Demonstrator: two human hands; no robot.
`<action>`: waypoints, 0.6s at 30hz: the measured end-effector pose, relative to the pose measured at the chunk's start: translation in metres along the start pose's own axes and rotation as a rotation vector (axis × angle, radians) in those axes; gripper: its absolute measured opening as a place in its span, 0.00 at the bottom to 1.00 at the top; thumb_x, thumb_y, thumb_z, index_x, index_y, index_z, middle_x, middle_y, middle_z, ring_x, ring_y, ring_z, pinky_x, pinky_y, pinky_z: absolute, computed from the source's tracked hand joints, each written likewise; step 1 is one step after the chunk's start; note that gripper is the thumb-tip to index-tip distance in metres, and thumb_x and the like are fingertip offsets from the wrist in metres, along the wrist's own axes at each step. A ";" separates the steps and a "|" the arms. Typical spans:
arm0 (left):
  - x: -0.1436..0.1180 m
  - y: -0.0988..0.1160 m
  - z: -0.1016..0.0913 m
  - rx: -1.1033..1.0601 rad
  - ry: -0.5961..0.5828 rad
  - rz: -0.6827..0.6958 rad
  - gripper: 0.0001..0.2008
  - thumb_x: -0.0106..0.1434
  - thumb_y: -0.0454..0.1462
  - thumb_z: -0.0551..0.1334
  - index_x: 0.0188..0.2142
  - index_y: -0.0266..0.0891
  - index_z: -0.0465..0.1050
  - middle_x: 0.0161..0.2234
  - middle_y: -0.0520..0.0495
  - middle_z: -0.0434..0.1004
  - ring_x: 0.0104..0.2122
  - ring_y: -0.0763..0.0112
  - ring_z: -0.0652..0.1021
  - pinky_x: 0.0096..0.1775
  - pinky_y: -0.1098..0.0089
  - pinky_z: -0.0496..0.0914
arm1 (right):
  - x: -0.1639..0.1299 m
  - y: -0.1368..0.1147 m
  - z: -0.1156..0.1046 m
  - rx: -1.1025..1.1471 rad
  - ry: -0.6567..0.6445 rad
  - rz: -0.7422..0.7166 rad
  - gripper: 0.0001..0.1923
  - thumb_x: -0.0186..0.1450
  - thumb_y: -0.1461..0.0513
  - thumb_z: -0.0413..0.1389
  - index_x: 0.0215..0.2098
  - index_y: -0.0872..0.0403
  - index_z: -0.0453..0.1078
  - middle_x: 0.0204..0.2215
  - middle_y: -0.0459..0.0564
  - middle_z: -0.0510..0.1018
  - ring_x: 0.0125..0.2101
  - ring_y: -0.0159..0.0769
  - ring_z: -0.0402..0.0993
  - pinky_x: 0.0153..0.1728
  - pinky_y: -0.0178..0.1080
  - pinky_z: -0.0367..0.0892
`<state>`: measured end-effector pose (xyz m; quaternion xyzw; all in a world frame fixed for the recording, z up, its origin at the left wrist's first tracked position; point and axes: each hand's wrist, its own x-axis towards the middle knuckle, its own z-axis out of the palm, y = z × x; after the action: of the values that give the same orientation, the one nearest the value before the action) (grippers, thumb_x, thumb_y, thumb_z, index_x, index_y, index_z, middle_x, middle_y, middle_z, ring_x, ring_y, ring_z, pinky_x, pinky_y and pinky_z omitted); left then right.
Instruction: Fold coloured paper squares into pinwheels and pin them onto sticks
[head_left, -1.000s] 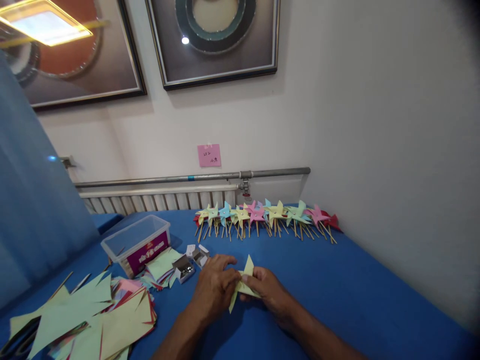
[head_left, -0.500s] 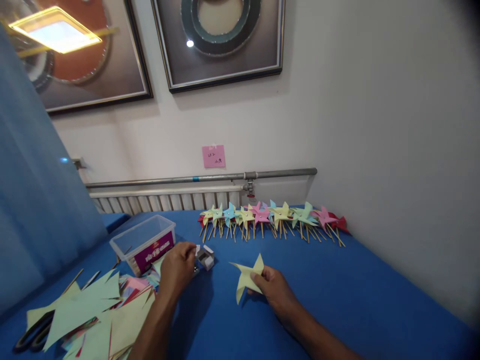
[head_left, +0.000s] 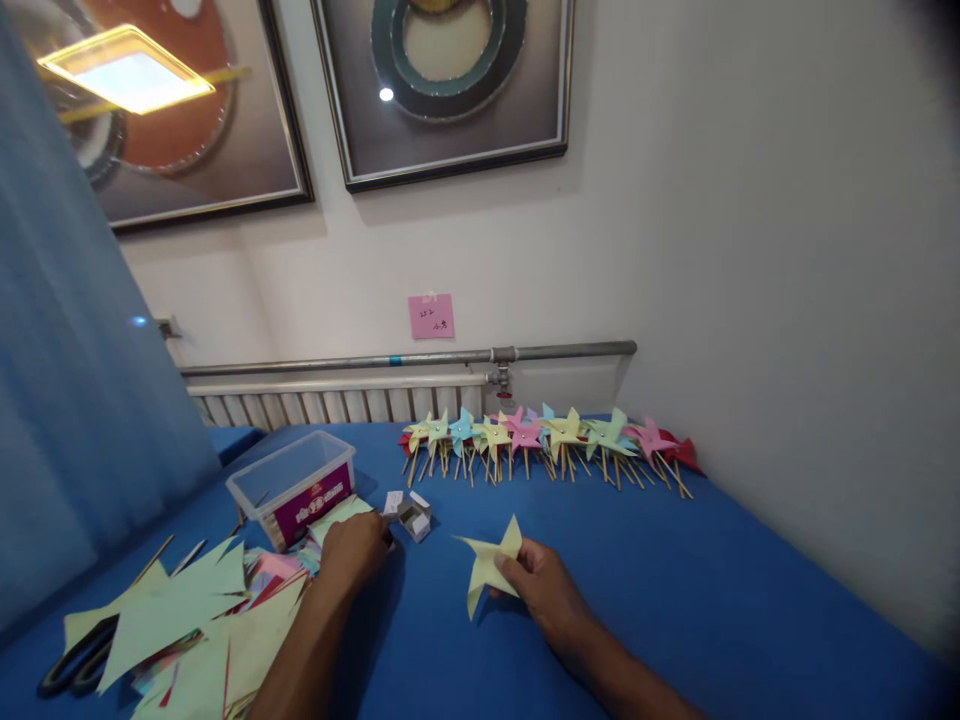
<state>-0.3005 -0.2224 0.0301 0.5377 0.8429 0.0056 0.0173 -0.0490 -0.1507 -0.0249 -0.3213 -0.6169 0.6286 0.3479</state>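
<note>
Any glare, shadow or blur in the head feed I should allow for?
Head view: bright glare covers part of the left framed picture; head view: shadow darkens the blue tabletop beside the left forearm, and the left hand looks dim at the fingertips; head view: the yellow paper pinwheel in the right hand has a readable outline.

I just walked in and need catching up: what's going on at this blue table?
A person's right hand holds a pale yellow folded paper pinwheel above the blue table. The left hand is down beside a small open grey-and-white cardboard box, next to pale green paper sheets; what its fingertips touch is hidden. Beyond them, a row of multicoloured paper pinwheels on wooden sticks lies toward the table's far side.
</note>
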 end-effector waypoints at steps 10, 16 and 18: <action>0.007 -0.003 0.010 0.038 0.031 0.004 0.18 0.68 0.33 0.51 0.42 0.36 0.81 0.44 0.29 0.84 0.47 0.47 0.83 0.46 0.57 0.70 | -0.002 -0.001 0.000 0.010 -0.002 -0.007 0.23 0.58 0.44 0.63 0.35 0.56 0.77 0.29 0.49 0.81 0.29 0.41 0.77 0.35 0.41 0.72; 0.004 -0.006 0.008 -0.007 0.046 -0.012 0.17 0.70 0.36 0.50 0.45 0.36 0.78 0.43 0.30 0.84 0.43 0.47 0.83 0.40 0.61 0.69 | -0.003 -0.002 0.000 0.032 -0.014 -0.002 0.21 0.57 0.46 0.63 0.35 0.55 0.76 0.29 0.49 0.82 0.29 0.40 0.77 0.35 0.41 0.72; 0.002 -0.005 0.005 -0.031 0.079 -0.020 0.16 0.71 0.37 0.51 0.44 0.38 0.77 0.42 0.32 0.84 0.43 0.49 0.83 0.39 0.63 0.67 | -0.002 -0.002 -0.001 0.025 -0.004 0.002 0.20 0.57 0.46 0.63 0.35 0.54 0.76 0.30 0.50 0.82 0.29 0.41 0.77 0.34 0.41 0.72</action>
<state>-0.3059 -0.2231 0.0250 0.5282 0.8482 0.0400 -0.0076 -0.0471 -0.1520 -0.0233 -0.3164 -0.6093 0.6373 0.3500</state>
